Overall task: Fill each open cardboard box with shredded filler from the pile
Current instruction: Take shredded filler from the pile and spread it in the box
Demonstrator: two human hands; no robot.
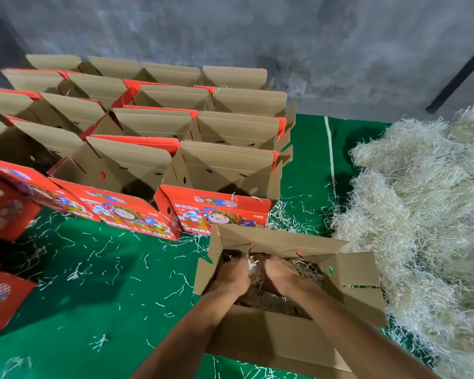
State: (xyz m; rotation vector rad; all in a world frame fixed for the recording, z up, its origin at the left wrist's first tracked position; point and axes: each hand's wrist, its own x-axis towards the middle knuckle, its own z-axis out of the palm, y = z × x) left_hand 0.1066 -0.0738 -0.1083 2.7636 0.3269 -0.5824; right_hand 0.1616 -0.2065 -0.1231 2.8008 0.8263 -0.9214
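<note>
While both arms reach into the open cardboard box (298, 283) nearest the camera, the left hand (234, 274) and the right hand (281, 274) lie side by side inside it, fingers bent down into the shredded filler (305, 270); whether they grip strands or only press them, I cannot tell. Right of this box, touching its flap, lies the big pale pile (427, 209). Behind the box stand rows of open red boxes (216, 181). Under the box is a green mat (107, 283) with loose strands scattered on it.
</note>
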